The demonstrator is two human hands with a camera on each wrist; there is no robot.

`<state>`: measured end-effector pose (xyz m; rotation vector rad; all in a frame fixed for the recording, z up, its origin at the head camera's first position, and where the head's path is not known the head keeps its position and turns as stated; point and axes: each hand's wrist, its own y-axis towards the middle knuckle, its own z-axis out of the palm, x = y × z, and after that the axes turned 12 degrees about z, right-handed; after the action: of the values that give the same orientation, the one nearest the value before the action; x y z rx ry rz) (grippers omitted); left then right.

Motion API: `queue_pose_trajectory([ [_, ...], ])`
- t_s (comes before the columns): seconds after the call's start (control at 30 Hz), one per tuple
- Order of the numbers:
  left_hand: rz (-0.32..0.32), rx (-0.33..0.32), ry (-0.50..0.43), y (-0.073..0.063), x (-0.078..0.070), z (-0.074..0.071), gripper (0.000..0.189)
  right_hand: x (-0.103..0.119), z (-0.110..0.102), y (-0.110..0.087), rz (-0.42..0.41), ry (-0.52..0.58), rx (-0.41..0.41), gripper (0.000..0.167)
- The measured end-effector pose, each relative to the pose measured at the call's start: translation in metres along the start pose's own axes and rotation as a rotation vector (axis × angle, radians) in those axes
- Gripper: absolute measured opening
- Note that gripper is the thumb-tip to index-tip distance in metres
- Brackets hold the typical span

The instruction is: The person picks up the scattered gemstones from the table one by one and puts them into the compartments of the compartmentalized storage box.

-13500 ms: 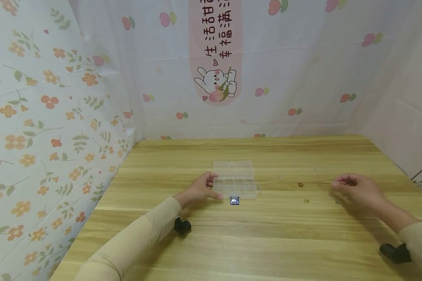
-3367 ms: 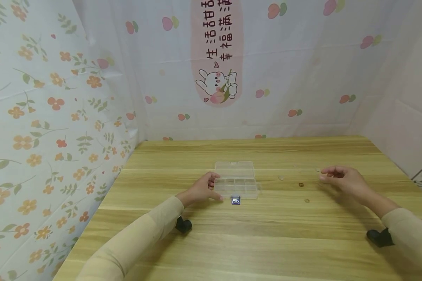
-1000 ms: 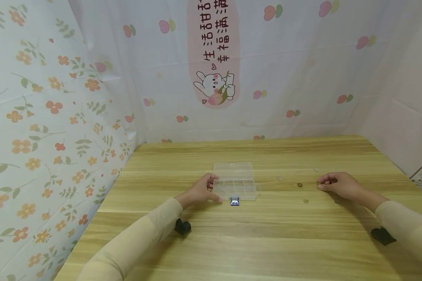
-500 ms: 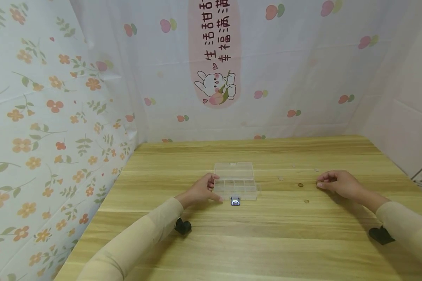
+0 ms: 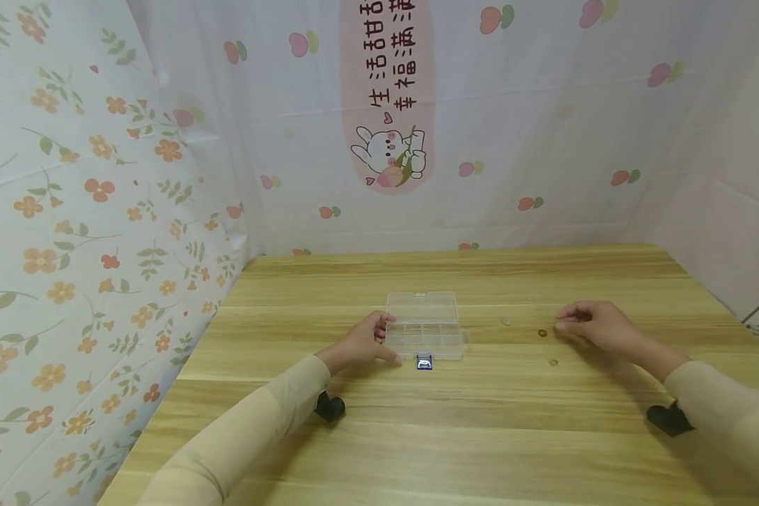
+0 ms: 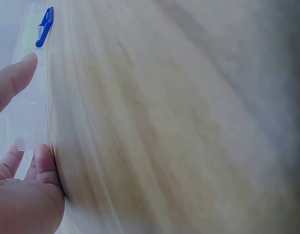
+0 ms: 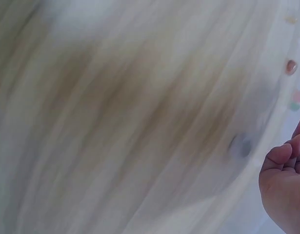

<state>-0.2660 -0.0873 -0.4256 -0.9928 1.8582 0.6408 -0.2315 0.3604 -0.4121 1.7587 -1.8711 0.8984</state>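
A clear plastic compartment box (image 5: 424,309) stands with its lid up and a blue latch (image 5: 424,362) at its front. My left hand (image 5: 359,340) grips the box's left end between thumb and fingers; the left wrist view shows the thumb beside its wall. To the right, my right hand (image 5: 597,328) is just above the table, thumb and fingertips drawn together on a small piece that they hide. Left of these fingertips lies an amber-brown ring-like piece (image 5: 542,333). A pale tan piece (image 5: 553,362) lies nearer the front. In the right wrist view a grey round piece (image 7: 241,146) lies beneath the hand.
A whitish piece (image 5: 506,321) and a tiny clear one (image 5: 530,298) lie between the box and my right hand. The wooden table (image 5: 455,436) meets a printed cloth (image 5: 493,140) at the back and a flowered cloth (image 5: 63,246) on the left.
Over the last half second my right hand lifts from where its fingertips met a small piece and shifts left and slightly back. My left hand and the box stay put.
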Motion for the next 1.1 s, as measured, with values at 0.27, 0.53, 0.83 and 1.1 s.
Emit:
queue_pose_trajectory([
  [0.27, -0.002, -0.003, 0.028, 0.002, 0.001, 0.001, 0.075, 0.017, 0.006, 0.000, -0.020, 0.062, 0.020, 0.040],
  [0.53, -0.004, -0.009, 0.029, 0.002, 0.000, 0.001, 0.074, 0.038, 0.012, 0.002, -0.028, 0.110, 0.017, 0.042],
  [0.83, -0.005, -0.005, 0.032, 0.002, 0.001, 0.001, 0.074, 0.060, 0.028, 0.007, -0.035, 0.194, 0.048, 0.043],
  [1.1, -0.003, -0.002, 0.029, 0.000, 0.000, 0.001, 0.073, 0.080, 0.042, 0.009, -0.055, 0.251, 0.082, 0.040],
])
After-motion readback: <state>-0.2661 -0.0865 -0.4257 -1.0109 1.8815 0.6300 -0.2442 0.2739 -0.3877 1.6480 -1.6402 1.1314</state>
